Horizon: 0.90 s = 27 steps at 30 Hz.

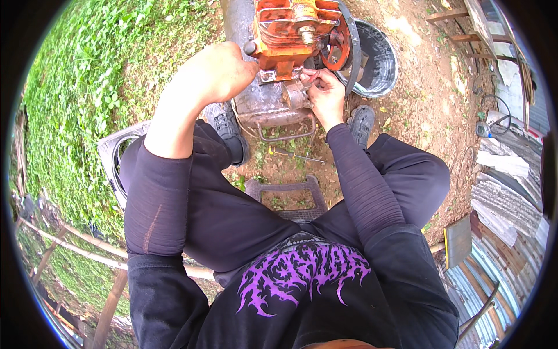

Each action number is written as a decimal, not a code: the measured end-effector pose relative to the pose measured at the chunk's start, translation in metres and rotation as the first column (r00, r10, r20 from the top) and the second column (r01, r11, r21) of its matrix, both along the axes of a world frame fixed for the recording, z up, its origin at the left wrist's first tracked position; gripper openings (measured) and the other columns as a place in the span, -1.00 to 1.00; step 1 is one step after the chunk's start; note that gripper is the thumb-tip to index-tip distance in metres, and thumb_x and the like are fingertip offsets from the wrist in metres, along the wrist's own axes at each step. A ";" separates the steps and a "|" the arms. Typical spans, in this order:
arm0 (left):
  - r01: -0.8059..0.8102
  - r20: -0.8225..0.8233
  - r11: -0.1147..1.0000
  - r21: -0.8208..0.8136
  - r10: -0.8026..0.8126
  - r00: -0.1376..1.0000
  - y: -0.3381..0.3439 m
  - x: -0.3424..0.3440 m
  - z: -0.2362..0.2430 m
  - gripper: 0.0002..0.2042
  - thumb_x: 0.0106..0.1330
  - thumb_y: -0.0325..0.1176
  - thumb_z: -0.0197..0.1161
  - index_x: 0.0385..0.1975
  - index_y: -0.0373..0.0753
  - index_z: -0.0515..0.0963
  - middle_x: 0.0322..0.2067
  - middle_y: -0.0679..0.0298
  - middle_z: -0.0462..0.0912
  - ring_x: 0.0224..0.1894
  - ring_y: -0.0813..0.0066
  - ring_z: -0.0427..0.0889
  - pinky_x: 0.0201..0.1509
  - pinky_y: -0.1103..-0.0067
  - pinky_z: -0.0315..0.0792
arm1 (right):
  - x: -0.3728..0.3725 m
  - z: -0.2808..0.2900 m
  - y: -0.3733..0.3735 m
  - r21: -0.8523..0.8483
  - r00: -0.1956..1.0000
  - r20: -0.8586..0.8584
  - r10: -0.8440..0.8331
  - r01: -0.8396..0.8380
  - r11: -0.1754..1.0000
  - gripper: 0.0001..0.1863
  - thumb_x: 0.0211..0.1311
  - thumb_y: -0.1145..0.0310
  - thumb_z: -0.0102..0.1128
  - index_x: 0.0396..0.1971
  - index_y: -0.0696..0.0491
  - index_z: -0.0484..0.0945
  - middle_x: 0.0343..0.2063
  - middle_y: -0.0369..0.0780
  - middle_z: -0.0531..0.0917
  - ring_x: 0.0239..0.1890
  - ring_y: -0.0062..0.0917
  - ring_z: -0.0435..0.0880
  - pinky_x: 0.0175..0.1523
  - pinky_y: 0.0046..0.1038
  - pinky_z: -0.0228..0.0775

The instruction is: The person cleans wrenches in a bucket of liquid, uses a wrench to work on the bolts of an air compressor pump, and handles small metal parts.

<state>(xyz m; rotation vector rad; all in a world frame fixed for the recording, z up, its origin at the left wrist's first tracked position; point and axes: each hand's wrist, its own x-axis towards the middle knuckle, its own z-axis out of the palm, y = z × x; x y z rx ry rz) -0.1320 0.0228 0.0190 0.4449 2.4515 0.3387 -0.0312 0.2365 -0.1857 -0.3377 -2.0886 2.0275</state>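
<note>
An orange, finned compressor pump [283, 49] sits on top of a grey, worn metal tank [256, 104] between my feet. My left hand [224, 72] is curled closed against the left side of the pump's base; its fingertips are hidden behind the knuckles, so what they grip does not show. On the other side, my right hand [326, 92] pinches at the lower right corner of the pump, by its mounting foot. The small part between its fingertips is too small to name. Just left of that hand is a round metal fitting [296, 95] on the tank.
A black bucket [381, 64] stands right of the pump, behind the orange pulley wheel [337, 49] and belt [353, 58]. A yellow-handled screwdriver [282, 152] lies on the dirt below the tank. Grass spreads at left; corrugated sheets [503, 198] are stacked at right.
</note>
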 end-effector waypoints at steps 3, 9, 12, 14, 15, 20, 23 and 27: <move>0.005 -0.014 1.000 0.020 -0.005 1.000 -0.001 0.000 -0.002 -0.59 0.30 -0.14 0.04 -0.34 -0.46 0.60 -0.31 -0.23 0.64 -0.16 -0.12 0.66 -0.03 0.21 0.49 | 0.000 0.000 0.001 0.082 1.000 -0.007 0.009 -0.008 0.997 -0.92 0.20 0.66 0.29 -0.41 0.20 0.57 -0.21 -0.23 0.67 -0.24 -0.70 0.61 -0.14 -0.64 0.44; 0.013 -0.033 1.000 0.020 -0.012 0.999 0.000 0.003 0.000 -0.60 0.30 -0.15 0.05 -0.34 -0.46 0.59 -0.30 -0.24 0.64 -0.14 -0.13 0.65 -0.03 0.20 0.49 | -0.002 0.000 0.004 0.162 1.000 -0.006 0.020 -0.019 0.987 -0.94 0.20 0.61 0.35 -0.33 0.21 0.65 -0.20 -0.23 0.70 -0.16 -0.66 0.65 -0.02 -0.57 0.46; 0.101 -0.055 0.994 0.035 -0.099 0.994 0.001 0.004 0.006 -0.60 0.31 -0.15 0.04 -0.33 -0.47 0.59 -0.29 -0.24 0.64 -0.14 -0.13 0.65 -0.02 0.20 0.48 | -0.004 -0.003 -0.001 0.086 1.000 -0.002 -0.019 0.019 0.996 -0.88 0.21 0.58 0.38 -0.26 0.19 0.69 -0.24 -0.25 0.70 -0.17 -0.66 0.65 0.01 -0.57 0.46; 0.080 -0.057 0.996 0.032 -0.078 0.995 0.002 0.005 0.006 -0.59 0.31 -0.14 0.05 -0.32 -0.47 0.59 -0.29 -0.24 0.64 -0.13 -0.13 0.65 -0.02 0.21 0.48 | -0.005 -0.003 -0.003 0.073 0.999 -0.002 -0.035 0.035 0.997 -0.86 0.21 0.57 0.38 -0.23 0.18 0.70 -0.26 -0.26 0.71 -0.17 -0.66 0.65 0.02 -0.57 0.47; 0.069 -0.058 0.997 0.029 -0.067 0.996 0.002 0.005 0.006 -0.59 0.31 -0.14 0.05 -0.32 -0.47 0.59 -0.29 -0.24 0.64 -0.13 -0.13 0.65 -0.02 0.21 0.48 | -0.006 -0.002 -0.003 0.068 0.999 -0.012 -0.034 0.034 0.997 -0.85 0.19 0.56 0.40 -0.23 0.17 0.71 -0.29 -0.30 0.67 -0.22 -0.70 0.60 -0.05 -0.61 0.43; -0.009 -0.043 1.000 0.026 0.010 0.999 -0.001 0.003 -0.002 -0.58 0.30 -0.13 0.07 -0.31 -0.48 0.59 -0.30 -0.24 0.64 -0.14 -0.13 0.65 -0.03 0.21 0.49 | -0.006 0.003 -0.007 -0.119 0.998 0.051 -0.026 0.032 0.992 -0.84 0.17 0.58 0.42 -0.23 0.18 0.73 -0.31 -0.38 0.64 -0.33 -0.80 0.52 -0.15 -0.71 0.39; -0.043 -0.035 0.999 0.026 0.044 0.998 0.003 0.003 -0.002 -0.58 0.30 -0.14 0.08 -0.33 -0.48 0.59 -0.32 -0.25 0.63 -0.15 -0.14 0.65 -0.03 0.21 0.49 | -0.006 0.002 -0.008 -0.173 0.994 0.104 -0.046 0.064 0.983 -0.83 0.18 0.59 0.40 -0.21 0.18 0.71 -0.28 -0.38 0.66 -0.33 -0.82 0.54 -0.15 -0.71 0.41; -0.048 -0.020 0.999 0.022 0.048 0.999 0.005 0.003 0.000 -0.58 0.29 -0.14 0.08 -0.35 -0.49 0.59 -0.34 -0.26 0.63 -0.17 -0.13 0.66 -0.04 0.21 0.48 | -0.006 0.002 -0.007 -0.088 0.996 0.074 -0.047 0.053 0.995 -0.82 0.17 0.59 0.41 -0.21 0.19 0.70 -0.30 -0.38 0.65 -0.35 -0.81 0.53 -0.16 -0.68 0.42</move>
